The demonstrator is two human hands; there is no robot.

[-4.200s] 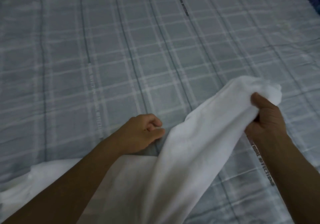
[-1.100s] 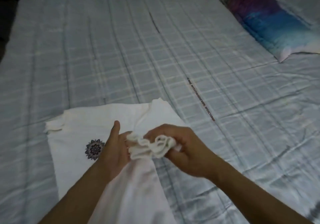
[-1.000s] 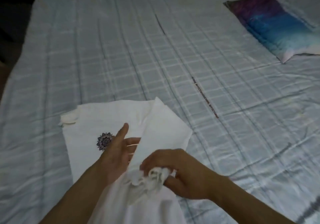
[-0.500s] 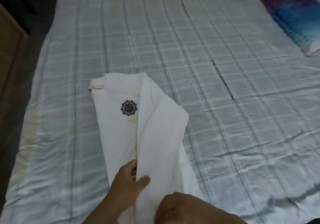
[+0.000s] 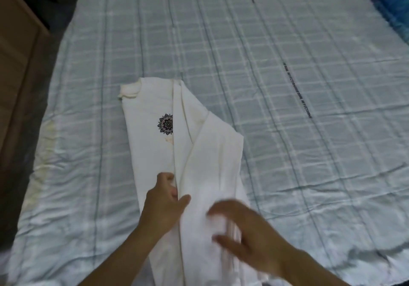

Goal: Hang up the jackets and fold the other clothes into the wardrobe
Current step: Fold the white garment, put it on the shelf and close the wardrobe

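A white shirt point(image 5: 152, 153) with a small black mandala print lies lengthwise on the bed, its right side folded over the middle. My left hand point(image 5: 163, 206) pinches the folded edge near the shirt's lower part, thumb on top of the flap. Over the folded flap, near the bottom of the view, my right hand point(image 5: 247, 232) is blurred, its fingers spread and loose; it holds nothing that I can see. No jacket or wardrobe interior is in view.
The bed point(image 5: 276, 108) has a pale blue checked sheet with wide free room to the right and beyond the shirt. A purple-blue pillow point(image 5: 396, 13) lies at the far right corner. Wooden furniture point(image 5: 15, 53) stands along the bed's left side.
My right hand has let go of the bunched white cloth it gripped and now hovers with loose fingers over the folded flap. The left hand stays on the fold's edge. The view has shifted.
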